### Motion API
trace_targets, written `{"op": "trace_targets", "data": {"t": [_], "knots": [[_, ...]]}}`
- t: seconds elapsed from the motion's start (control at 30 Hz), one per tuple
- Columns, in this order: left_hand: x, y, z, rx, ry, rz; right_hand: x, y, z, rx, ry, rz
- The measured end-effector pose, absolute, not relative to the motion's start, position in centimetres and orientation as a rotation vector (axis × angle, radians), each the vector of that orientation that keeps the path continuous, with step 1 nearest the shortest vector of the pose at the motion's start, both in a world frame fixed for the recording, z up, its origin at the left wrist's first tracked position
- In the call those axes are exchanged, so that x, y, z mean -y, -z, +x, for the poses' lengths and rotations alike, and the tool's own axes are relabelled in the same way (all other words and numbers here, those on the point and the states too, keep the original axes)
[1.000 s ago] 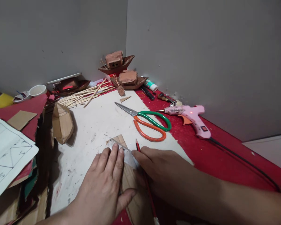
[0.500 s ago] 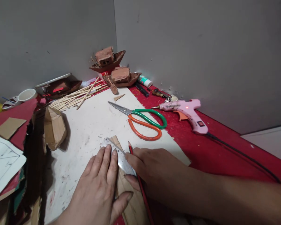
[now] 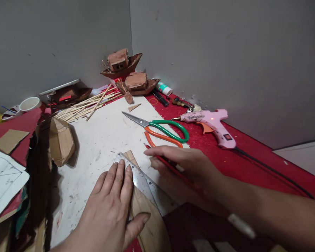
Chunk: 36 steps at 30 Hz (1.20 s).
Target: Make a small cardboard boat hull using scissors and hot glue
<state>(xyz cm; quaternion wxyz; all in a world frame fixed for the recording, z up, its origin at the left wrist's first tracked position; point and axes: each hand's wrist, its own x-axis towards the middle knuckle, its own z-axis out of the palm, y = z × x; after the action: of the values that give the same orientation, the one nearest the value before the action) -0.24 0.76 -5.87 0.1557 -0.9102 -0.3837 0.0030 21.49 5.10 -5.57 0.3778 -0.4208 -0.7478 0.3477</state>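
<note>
My left hand [image 3: 111,206] lies flat, fingers spread, pressing a clear plastic ruler [image 3: 144,183] down onto a tan cardboard strip [image 3: 149,220] on the white sheet [image 3: 105,140]. My right hand [image 3: 185,166] hovers just right of the ruler, closed around a red pencil [image 3: 173,169] whose tip points up-left, lifted off the cardboard. The ruler's right edge is uncovered along its length.
Green-and-orange scissors [image 3: 162,131] lie just beyond my right hand. A pink glue gun [image 3: 212,124] with its black cord rests on the red table cover at right. Cardboard boat models [image 3: 126,70], wooden sticks [image 3: 89,105], a folded cardboard hull [image 3: 61,141], a white cup [image 3: 30,104] and drawn paper [image 3: 2,175] stand left and behind.
My right hand lifted away from the ruler and moved right and up, turning the pencil off the cardboard. My left hand stayed pressing the ruler.
</note>
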Motion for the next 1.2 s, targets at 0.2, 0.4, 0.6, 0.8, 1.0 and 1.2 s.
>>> {"op": "trace_targets", "data": {"t": [0.2, 0.4, 0.6, 0.8, 1.0, 1.2], "knots": [[-0.8, 5.9, -0.3, 1.103, -0.004, -2.622, -5.4, 4.4, 20.3, 1.584, -1.15, -1.214], [-0.8, 5.9, -0.3, 1.105, 0.015, -2.622, -7.4, 5.2, 17.9, 1.279, -1.5, -1.247], [-0.8, 6.0, -0.2, 1.112, 0.029, -2.633, -7.8, 7.5, 16.9, 1.325, -1.432, -1.16], [-0.9, 5.8, -0.1, 1.122, 0.052, -2.643, -7.5, 9.1, 17.0, 1.568, -1.253, -1.106], [-0.9, 5.7, -0.1, 1.102, 0.036, -2.629, -7.8, 9.5, 16.9, 1.63, -1.211, -1.086], [-0.8, 5.9, -0.2, 1.104, 0.035, -2.62, -7.8, 9.2, 16.9, 1.61, -1.258, -1.105]]}}
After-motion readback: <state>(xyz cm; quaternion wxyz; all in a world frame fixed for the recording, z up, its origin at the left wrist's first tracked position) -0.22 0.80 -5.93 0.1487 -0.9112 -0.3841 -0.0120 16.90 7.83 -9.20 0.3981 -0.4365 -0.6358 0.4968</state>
